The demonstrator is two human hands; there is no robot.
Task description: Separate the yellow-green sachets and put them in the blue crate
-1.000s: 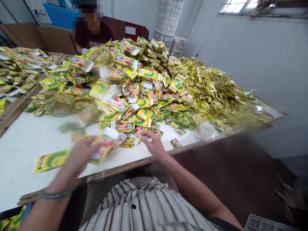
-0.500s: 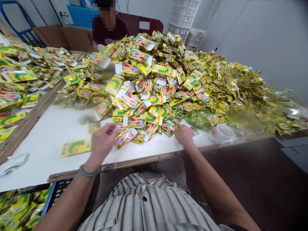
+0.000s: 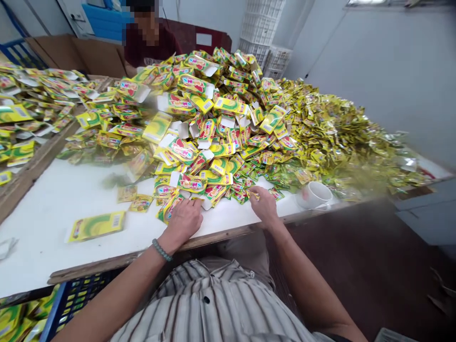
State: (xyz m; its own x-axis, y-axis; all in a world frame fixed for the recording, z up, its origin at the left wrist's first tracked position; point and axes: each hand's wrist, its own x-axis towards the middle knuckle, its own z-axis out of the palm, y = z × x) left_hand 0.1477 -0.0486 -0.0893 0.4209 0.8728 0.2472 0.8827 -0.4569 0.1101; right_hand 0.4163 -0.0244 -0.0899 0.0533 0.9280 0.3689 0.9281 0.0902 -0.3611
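Note:
My left hand [image 3: 185,219], with a beaded bracelet at the wrist, reaches down to the front of the pile with its fingers curled together. Its fingertips are partly hidden, so what they grip cannot be made out. Just left of them leans a yellow-green carton [image 3: 168,208]. Farther right, my right hand [image 3: 264,205] pinches a small yellow sachet [image 3: 254,195] between thumb and fingers, low over the white table [image 3: 228,217]. Open-ended printed cartons [image 3: 192,182] are heaped in front of both hands, with small green sachets [image 3: 239,194] at their foot.
A flat carton [image 3: 96,226] and loose sachets [image 3: 141,203] lie at left. A white mug [image 3: 316,195] stands right of my right hand, before a large sachet heap [image 3: 331,128]. A blue crate [image 3: 62,304] sits below the table's front edge. Across the table is another person [image 3: 151,45].
My left hand has moved right and down to the pile's front edge. My right hand stays at nearly the same place by the sachets. The whole view has shifted slightly.

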